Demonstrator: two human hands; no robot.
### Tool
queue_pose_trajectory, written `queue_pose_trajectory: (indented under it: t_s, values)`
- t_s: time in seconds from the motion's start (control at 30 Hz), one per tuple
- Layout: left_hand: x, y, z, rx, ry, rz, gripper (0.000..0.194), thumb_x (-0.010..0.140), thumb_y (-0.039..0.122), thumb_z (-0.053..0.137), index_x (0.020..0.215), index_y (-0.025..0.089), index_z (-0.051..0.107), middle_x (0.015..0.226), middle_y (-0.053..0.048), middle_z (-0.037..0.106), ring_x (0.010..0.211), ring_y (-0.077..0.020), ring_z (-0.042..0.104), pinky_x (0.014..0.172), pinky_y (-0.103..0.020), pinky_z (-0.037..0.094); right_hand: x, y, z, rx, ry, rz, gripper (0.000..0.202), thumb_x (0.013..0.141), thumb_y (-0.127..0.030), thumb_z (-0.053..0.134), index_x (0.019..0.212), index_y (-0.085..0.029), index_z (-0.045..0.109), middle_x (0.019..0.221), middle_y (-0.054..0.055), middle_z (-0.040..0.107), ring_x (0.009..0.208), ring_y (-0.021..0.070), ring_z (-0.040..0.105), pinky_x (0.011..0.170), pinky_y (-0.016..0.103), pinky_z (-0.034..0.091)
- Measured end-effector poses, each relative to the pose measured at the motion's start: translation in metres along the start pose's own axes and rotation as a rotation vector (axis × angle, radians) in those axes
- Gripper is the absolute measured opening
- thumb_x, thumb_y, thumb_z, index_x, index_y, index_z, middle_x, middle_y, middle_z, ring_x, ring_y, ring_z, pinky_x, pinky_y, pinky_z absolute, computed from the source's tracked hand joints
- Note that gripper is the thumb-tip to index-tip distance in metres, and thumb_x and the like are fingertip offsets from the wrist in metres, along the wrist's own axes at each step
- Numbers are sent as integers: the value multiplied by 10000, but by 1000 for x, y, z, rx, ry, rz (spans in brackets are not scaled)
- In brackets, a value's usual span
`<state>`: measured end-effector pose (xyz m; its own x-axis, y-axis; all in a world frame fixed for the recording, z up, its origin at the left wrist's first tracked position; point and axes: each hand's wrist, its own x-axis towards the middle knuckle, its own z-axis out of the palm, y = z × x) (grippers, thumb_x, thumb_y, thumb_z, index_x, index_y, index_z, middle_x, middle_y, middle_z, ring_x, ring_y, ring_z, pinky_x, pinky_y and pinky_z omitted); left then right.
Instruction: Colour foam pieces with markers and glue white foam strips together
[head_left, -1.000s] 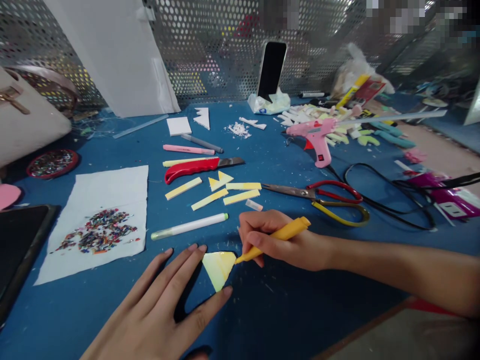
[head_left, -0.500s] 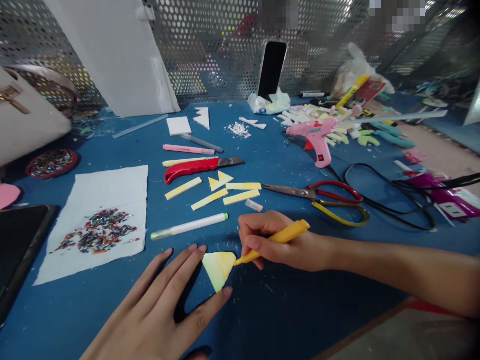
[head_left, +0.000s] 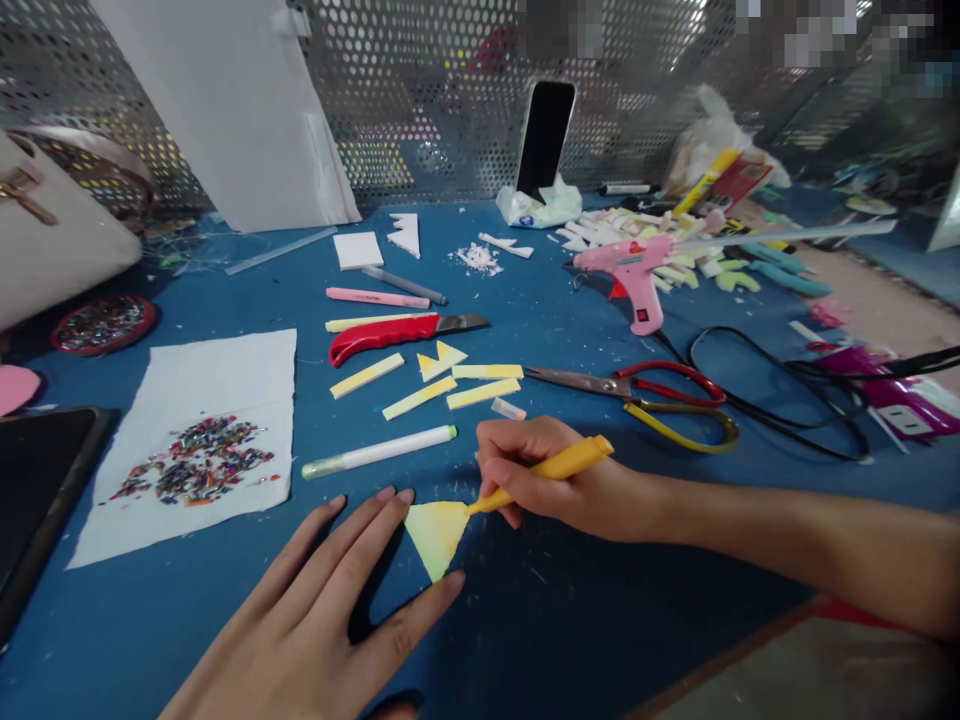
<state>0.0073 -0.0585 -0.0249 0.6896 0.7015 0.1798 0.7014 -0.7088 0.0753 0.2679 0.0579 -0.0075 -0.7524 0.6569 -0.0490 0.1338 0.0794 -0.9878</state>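
Note:
My left hand (head_left: 322, 610) lies spread on the blue table, its index fingertip at the left corner of a small yellow-green foam triangle (head_left: 433, 540) and its thumb at the bottom corner. In my right hand (head_left: 540, 475) is a yellow marker (head_left: 574, 460), pinched between thumb and fingers. The marker's tip meets the triangle's upper right corner. A white marker with green ends (head_left: 382, 452) lies just beyond my left fingers. Behind it are several pale yellow strips (head_left: 418, 398) and a jagged yellow piece (head_left: 441, 360).
A red-handled knife (head_left: 390, 335) lies past the strips. Scissors (head_left: 630, 385) and a pink glue gun (head_left: 637, 275) with its cord are at right. Beads rest on white paper (head_left: 262, 370) at left. A phone (head_left: 546, 140) stands upright at the back.
My right hand and the marker tip have shifted slightly up and left, along the triangle's right edge to its upper corner. My left hand and the triangle stay in place.

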Motion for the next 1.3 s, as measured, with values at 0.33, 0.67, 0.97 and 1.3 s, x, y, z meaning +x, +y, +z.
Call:
queue_pose_trajectory:
  t_s: [0.33, 0.67, 0.97, 1.3]
  values:
    - [1, 0, -1, 37, 7, 4, 493, 1059, 498, 322, 1534, 382, 387, 1616, -134, 330, 1511, -333, 287, 1201, -513, 212, 0, 1, -4, -9, -54, -26, 274, 980, -300, 550, 755, -158, 487, 640, -15, 550, 561, 72, 543, 526, 168, 397]
    - [1, -2, 2, 22, 1, 12, 527, 1048, 516, 337, 1559, 384, 335, 1625, -121, 293, 1545, -305, 193, 1222, -482, 137, -2, 3, -2, -13, -31, -34, 286, 994, -322, 528, 763, -154, 502, 674, -8, 555, 574, 79, 561, 532, 177, 407]
    - [0, 0, 0, 39, -12, 11, 502, 1057, 492, 327, 1546, 381, 362, 1610, -146, 320, 1533, -327, 230, 1205, -499, 177, -1, 3, -4, -27, -74, -6, 242, 966, -297, 568, 776, -159, 510, 652, -11, 578, 568, 77, 537, 531, 173, 391]
    - [1, -1, -3, 46, -18, 11, 507, 1041, 483, 368, 1541, 403, 369, 1619, -118, 313, 1536, -312, 224, 1223, -481, 145, -1, 3, -3, -53, -61, -25, 288, 995, -340, 531, 773, -157, 514, 647, -12, 569, 564, 76, 538, 525, 172, 392]
